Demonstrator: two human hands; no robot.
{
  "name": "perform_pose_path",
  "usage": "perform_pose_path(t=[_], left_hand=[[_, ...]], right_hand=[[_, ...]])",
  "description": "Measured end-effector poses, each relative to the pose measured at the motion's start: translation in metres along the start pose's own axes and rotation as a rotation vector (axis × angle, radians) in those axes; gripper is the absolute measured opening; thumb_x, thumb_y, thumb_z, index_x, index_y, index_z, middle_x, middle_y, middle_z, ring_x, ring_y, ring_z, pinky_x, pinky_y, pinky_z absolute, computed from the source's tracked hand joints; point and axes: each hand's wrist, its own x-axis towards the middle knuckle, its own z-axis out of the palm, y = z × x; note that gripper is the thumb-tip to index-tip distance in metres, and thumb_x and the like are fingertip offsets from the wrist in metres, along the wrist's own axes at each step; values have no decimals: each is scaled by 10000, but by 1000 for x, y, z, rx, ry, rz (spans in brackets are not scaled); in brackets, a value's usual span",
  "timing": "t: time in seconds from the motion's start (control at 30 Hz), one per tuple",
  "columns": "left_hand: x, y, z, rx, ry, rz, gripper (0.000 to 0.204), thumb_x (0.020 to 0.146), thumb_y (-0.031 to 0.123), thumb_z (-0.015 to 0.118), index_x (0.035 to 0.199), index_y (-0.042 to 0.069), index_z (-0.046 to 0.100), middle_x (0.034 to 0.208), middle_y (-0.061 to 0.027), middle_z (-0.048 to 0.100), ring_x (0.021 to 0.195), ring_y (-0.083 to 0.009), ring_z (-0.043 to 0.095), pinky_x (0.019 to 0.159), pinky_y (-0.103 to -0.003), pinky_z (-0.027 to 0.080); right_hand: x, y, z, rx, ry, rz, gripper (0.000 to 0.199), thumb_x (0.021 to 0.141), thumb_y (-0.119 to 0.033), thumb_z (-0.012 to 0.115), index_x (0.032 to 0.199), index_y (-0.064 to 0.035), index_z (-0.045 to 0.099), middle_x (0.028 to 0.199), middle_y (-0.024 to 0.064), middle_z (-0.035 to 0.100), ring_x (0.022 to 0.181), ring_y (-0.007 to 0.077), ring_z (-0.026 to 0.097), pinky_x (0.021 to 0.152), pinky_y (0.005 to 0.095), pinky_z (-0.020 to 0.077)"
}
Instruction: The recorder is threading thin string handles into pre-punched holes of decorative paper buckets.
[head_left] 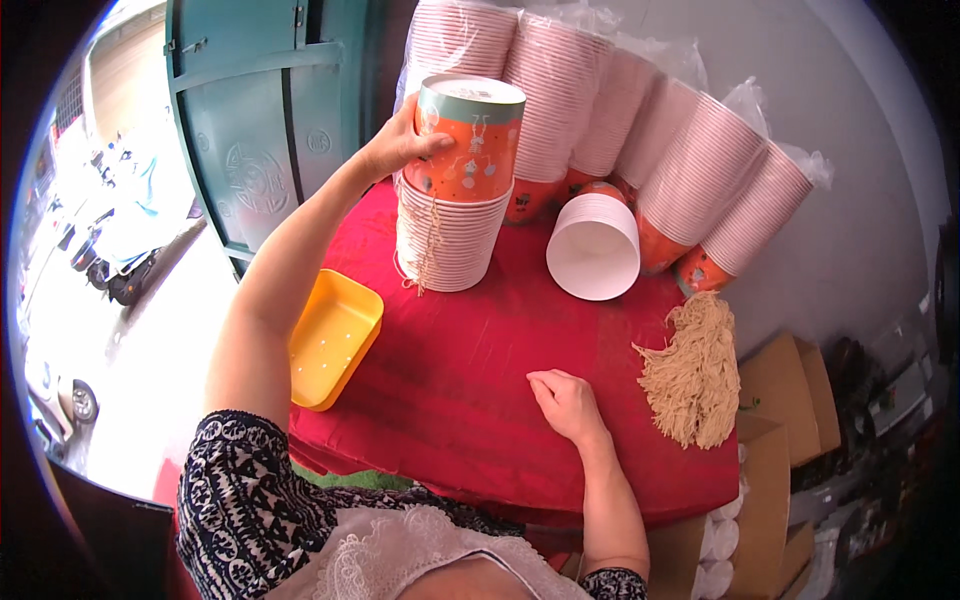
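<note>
My left hand (404, 144) grips the side of an upside-down orange paper bucket (468, 160) with a green band and little printed figures. This bucket tops a tall nested stack (453, 245) of white-rimmed buckets standing on the table. Strands of beige twine hang down the stack's left side. My right hand (570, 402) is loosely closed above the red tabletop, and nothing shows in its curled fingers. Between my hands and the back row, one bucket (594, 252) lies on its side, its white inside facing me. A bundle of beige twine (697, 375) lies at the table's right edge.
Several tall stacks of nested buckets (560, 90) in clear plastic lean along the back wall. A yellow tray (338, 335) with small white specks sits by my left arm on the red cloth (470, 380). Cardboard boxes (785, 395) stand right of the table, a green metal door (265, 130) left.
</note>
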Motion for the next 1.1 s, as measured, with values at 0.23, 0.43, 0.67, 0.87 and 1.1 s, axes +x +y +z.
perform_pose_path(t=[0.23, 0.43, 0.67, 0.87, 1.1], left_hand=[[-6, -2, -2, -26, 0, 17, 1038, 683, 425, 872, 1437, 9, 291, 1324, -154, 513, 1242, -245, 487, 1066, -372, 390], [-36, -2, 7, -32, 200, -65, 563, 942, 379, 624, 1306, -34, 506, 1238, -138, 586, 1218, -214, 511, 1049, -336, 394], [-83, -37, 10, 847, 338, 295, 248, 851, 30, 562, 1089, -16, 612, 992, -193, 631, 914, -387, 622, 820, -410, 512], [-94, -39, 7, 1161, 331, 175, 121, 863, 105, 588, 948, 25, 618, 903, -168, 641, 842, -371, 625, 763, -449, 506], [-101, -38, 3, 1127, 263, 109, 89, 846, 139, 606, 837, 51, 601, 754, -168, 628, 727, -369, 638, 657, -481, 502]], right_hand=[[-1, 2, 4, -22, -24, 37, 218, 924, -183, 592, 1016, -17, 699, 953, 168, 702, 872, 336, 686, 744, 403, 551], [-3, 9, 2, -15, 22, 2, 187, 900, -135, 615, 993, 2, 701, 931, 180, 700, 855, 319, 689, 735, 378, 545], [-1, 10, 2, -16, -18, -10, 218, 917, -187, 594, 1018, -23, 698, 954, 171, 693, 864, 346, 676, 746, 415, 544], [0, 8, 2, -20, -22, -20, 216, 915, -184, 595, 1020, -25, 696, 943, 169, 689, 856, 342, 672, 744, 415, 541], [-2, 5, 1, -20, -39, 14, 221, 922, -185, 588, 1026, -22, 696, 968, 160, 692, 875, 331, 675, 765, 409, 542]])
